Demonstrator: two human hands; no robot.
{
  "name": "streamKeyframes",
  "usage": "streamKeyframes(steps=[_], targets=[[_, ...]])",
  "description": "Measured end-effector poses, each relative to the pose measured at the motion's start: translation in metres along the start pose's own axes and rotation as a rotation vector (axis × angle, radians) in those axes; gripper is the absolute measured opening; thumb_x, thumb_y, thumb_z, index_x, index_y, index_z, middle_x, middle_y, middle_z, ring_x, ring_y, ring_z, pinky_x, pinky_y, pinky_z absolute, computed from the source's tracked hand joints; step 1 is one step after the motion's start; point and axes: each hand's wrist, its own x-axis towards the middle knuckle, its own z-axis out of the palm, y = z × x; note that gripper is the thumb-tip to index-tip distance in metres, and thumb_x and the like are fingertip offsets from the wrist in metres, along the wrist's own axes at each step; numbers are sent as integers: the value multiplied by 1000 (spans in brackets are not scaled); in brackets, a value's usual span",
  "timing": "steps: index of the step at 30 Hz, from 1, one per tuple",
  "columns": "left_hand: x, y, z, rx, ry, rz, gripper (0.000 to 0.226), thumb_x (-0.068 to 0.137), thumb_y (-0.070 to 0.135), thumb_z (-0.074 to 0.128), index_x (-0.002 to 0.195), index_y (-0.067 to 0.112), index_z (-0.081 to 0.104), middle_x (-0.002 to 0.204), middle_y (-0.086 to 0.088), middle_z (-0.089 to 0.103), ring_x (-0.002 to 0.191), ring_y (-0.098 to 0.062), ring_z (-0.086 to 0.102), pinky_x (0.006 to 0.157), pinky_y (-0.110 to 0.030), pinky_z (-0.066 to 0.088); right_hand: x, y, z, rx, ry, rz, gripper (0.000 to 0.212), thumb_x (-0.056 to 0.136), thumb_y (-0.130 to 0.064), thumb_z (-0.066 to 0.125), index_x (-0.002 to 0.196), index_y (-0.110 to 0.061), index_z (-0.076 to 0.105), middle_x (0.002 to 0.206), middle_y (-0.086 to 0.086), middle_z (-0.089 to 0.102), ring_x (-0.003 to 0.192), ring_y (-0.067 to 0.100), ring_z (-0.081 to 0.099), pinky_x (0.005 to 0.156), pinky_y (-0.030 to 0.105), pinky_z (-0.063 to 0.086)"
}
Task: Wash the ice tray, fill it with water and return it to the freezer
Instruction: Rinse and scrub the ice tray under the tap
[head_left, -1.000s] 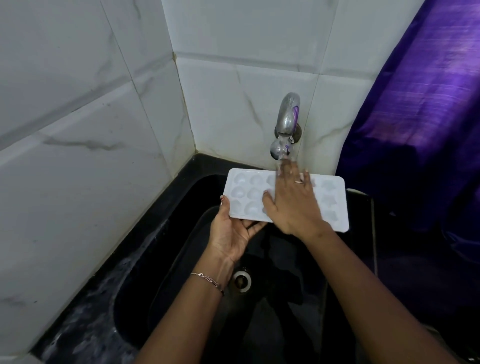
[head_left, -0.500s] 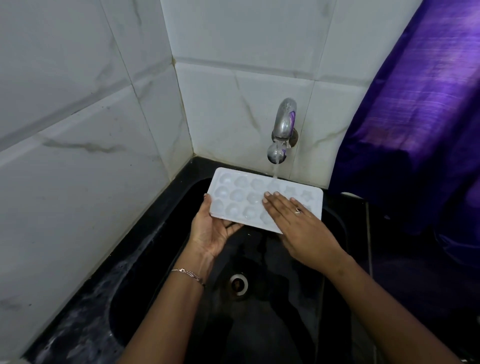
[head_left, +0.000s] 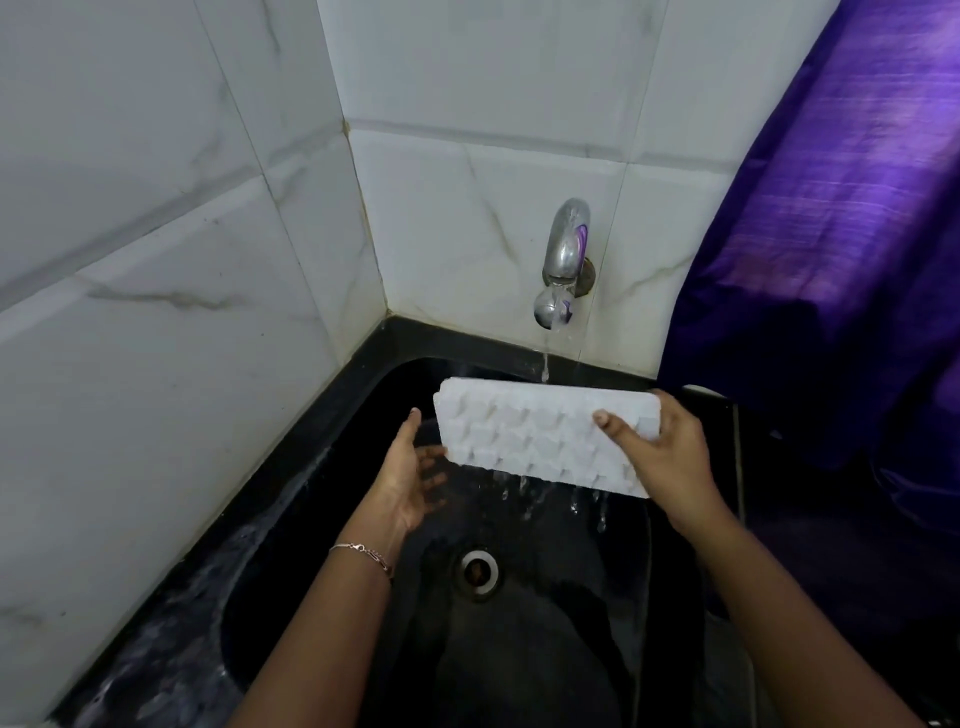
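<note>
The white ice tray (head_left: 535, 439) is tipped up on edge over the black sink (head_left: 363, 415), its bumpy underside facing me. Water drips from its lower edge. My right hand (head_left: 670, 457) grips the tray's right end, thumb across the underside. My left hand (head_left: 410, 478) is open just left of the tray's lower left corner, fingers spread and blurred; I cannot tell whether it touches the tray. A thin stream of water falls from the chrome tap (head_left: 563, 265) onto the tray's top edge.
White marble-look tiles form the corner behind and to the left. A purple curtain (head_left: 831, 234) hangs at the right. The sink's drain (head_left: 479, 570) lies below the tray. The black counter at the lower left is wet.
The tray has been turned from cavities-up to tipped on edge, underside toward me, spilling water. My right hand moved from flat on top to gripping the right end; my left hand let go.
</note>
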Motion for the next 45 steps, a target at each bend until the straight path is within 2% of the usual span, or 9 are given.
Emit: streamKeyframes(steps=[3, 7, 13, 18, 21, 26, 37, 42, 45], targets=[[-2, -3, 0, -6, -98, 138, 49, 94, 59, 44, 106, 18, 69, 85, 0, 73, 80, -16, 66, 70, -32, 49, 13, 5, -2, 136, 24, 179, 43, 72, -51, 68, 97, -17, 65, 95, 2, 73, 94, 23, 71, 81, 42, 59], [0, 3, 2, -112, -282, 145, 54, 94, 57, 43, 129, 19, 59, 120, -8, 69, 113, -29, 64, 94, -48, 51, 31, 18, -2, 139, 8, 350, 73, 71, -71, 60, 104, -5, 64, 107, 16, 70, 101, 32, 68, 88, 53, 55], [-3, 15, 20, -236, -330, 114, 39, 100, 32, 48, 127, 5, 56, 122, -18, 66, 108, -34, 66, 73, -44, 61, 56, 30, -6, -110, -26, 479, 67, 92, -65, 38, 118, -6, 57, 112, 12, 64, 92, 25, 62, 86, 41, 52], [2, 16, 30, -236, -314, 158, 34, 101, 31, 46, 119, 6, 60, 111, -17, 72, 98, -32, 70, 75, -46, 61, 55, 22, 5, -927, 52, 87, 55, 101, -45, 28, 131, -3, 46, 134, 18, 52, 122, 33, 49, 104, 45, 37], [3, 15, 36, -226, -310, 179, 33, 101, 32, 46, 112, 6, 63, 104, -15, 73, 91, -29, 72, 75, -43, 60, 46, 8, 28, -1201, -45, -122, 69, 98, -52, 23, 142, 1, 36, 146, 18, 41, 139, 31, 31, 117, 49, 17], [5, 10, 40, -308, -288, 184, 34, 101, 31, 45, 108, 5, 64, 98, -15, 74, 84, -27, 73, 69, -37, 60, 43, -11, 58, -1212, -208, -190, 80, 97, -58, 17, 152, 0, 15, 160, 17, 16, 149, 29, 10, 121, 46, 2], [3, 7, 44, -400, -295, 115, 36, 104, 31, 39, 107, 3, 63, 87, -13, 74, 72, -22, 73, 57, -33, 60, 42, -26, 93, -1248, -522, -584, 68, 97, -38, 15, 153, 0, 11, 162, 17, 9, 150, 25, 4, 122, 40, 3], [2, 2, 47, -379, -324, 90, 38, 104, 28, 35, 122, 7, 61, 117, -15, 68, 97, -21, 69, 78, -29, 58, 27, -25, 99, -1161, -690, -759, 66, 94, -37, 22, 152, -4, 23, 161, 11, 17, 150, 20, 10, 120, 34, 1], [-1, 1, 46, -357, -313, 90, 38, 103, 29, 36, 119, 8, 63, 113, -14, 69, 96, -19, 70, 78, -27, 59, 19, -18, 97, -1172, -657, -829, 61, 96, -34, 28, 151, -7, 28, 159, 10, 24, 148, 21, 18, 120, 34, 6]])
